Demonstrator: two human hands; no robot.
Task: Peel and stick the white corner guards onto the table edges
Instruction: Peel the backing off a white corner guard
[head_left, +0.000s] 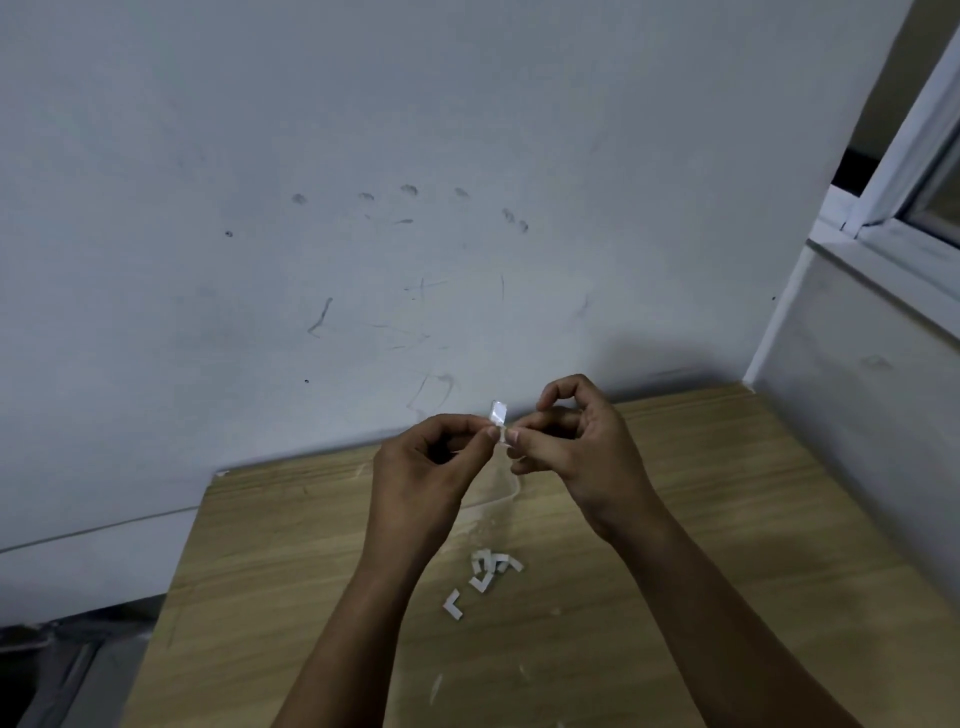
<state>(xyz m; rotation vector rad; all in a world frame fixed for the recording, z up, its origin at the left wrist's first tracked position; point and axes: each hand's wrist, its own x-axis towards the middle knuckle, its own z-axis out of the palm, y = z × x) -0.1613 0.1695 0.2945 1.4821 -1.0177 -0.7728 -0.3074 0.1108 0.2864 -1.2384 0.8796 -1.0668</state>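
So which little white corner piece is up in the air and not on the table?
The corner guard pinched between the left hand and right hand. The other white guards lie loose on the wooden table.

Both forearms run off the bottom edge — the table's near side too.

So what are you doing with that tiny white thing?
A person holds one white corner guard up above the wooden table, pinching it between the left hand and the right hand, seemingly picking at its backing. A small pile of spare guards lies on the table below the hands, waiting their turn.
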